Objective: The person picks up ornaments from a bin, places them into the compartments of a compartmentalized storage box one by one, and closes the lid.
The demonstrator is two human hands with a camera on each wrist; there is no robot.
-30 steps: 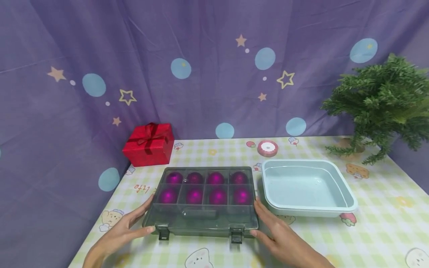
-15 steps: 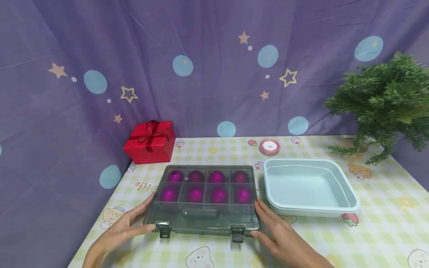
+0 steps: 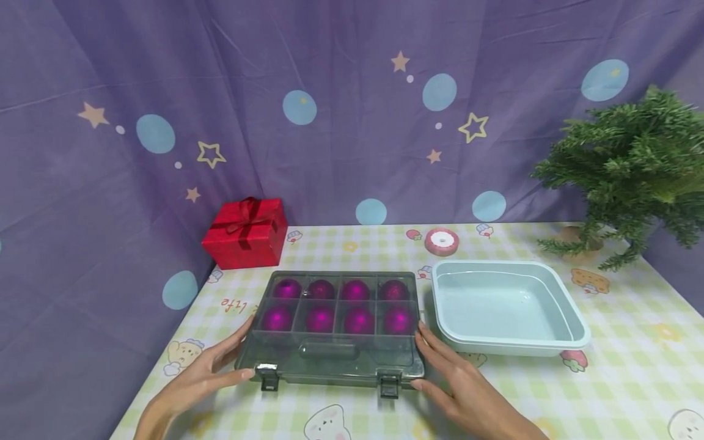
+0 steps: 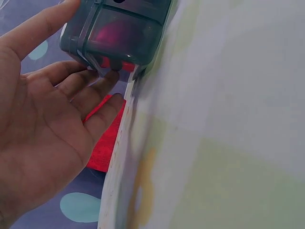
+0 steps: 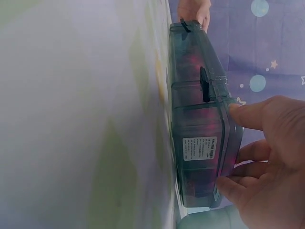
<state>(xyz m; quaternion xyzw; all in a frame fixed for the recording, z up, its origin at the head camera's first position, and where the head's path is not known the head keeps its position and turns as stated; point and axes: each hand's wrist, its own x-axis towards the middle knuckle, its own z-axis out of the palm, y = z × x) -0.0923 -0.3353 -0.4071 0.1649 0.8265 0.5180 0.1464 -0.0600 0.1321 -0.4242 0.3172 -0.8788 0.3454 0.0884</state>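
A smoky-grey clear plastic storage case (image 3: 330,370) with a divided interior lies on the table, its lid down. Several magenta Christmas baubles (image 3: 319,319) sit in two rows of compartments inside. Two front latches (image 3: 389,385) stick out from the near edge. My left hand (image 3: 189,382) holds the case's left end, thumb at the near corner and fingers along the side. At the right end, my right hand (image 3: 459,382) grips likewise; the right wrist view has its thumb on the lid corner and its fingers (image 5: 252,169) against the side, near a white label (image 5: 200,148).
A pale blue plastic basin (image 3: 508,342) stands right of the case. Behind are a red gift box (image 3: 242,235) with a bow, a ribbon roll (image 3: 442,242) and a small artificial Christmas tree (image 3: 627,177). A checked tablecloth (image 3: 621,342) covers the table before a purple curtain (image 3: 341,49).
The head view has shifted slightly. Both hands stay at the ends of the case, and the case lies as before.
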